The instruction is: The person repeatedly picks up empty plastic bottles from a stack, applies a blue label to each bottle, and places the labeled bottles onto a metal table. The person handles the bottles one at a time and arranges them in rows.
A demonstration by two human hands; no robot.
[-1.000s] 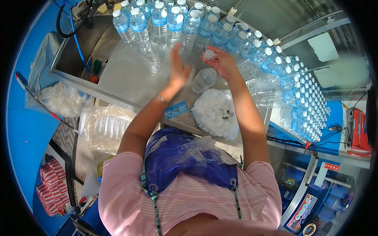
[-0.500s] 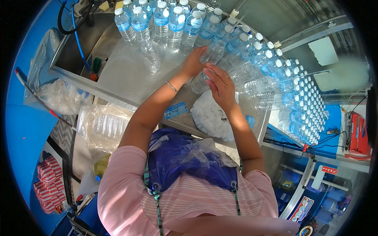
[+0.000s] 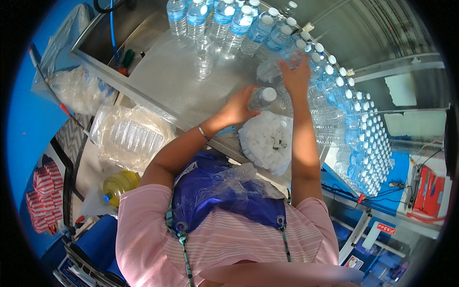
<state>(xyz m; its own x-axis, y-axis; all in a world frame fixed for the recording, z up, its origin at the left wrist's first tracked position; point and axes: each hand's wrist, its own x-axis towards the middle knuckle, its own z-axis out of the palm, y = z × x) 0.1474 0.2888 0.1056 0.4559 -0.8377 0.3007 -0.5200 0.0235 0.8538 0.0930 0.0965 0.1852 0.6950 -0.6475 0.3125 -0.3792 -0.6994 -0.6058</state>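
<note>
"In the head view, what do your hands have?"

"My left hand [image 3: 237, 105] has its grip closed round the side of a bottle [image 3: 259, 99] with a white cap on top, above the worktop [image 3: 158, 83] and just beyond a heap of white caps [image 3: 262, 138]. My right hand [image 3: 296, 75] is blurred against the bottles; I cannot tell whether that grip is closed on anything."

"How much looks done?"

"A lot, I'd judge. The labelled bottles [image 3: 222, 21] at the back and the packed rows [image 3: 370, 143] on the right show white caps."

"And what is left?"

"One clear bottle [image 3: 204, 64] sits apart, and I can make out no cap on it. How many others lack caps, I cannot tell."
</note>
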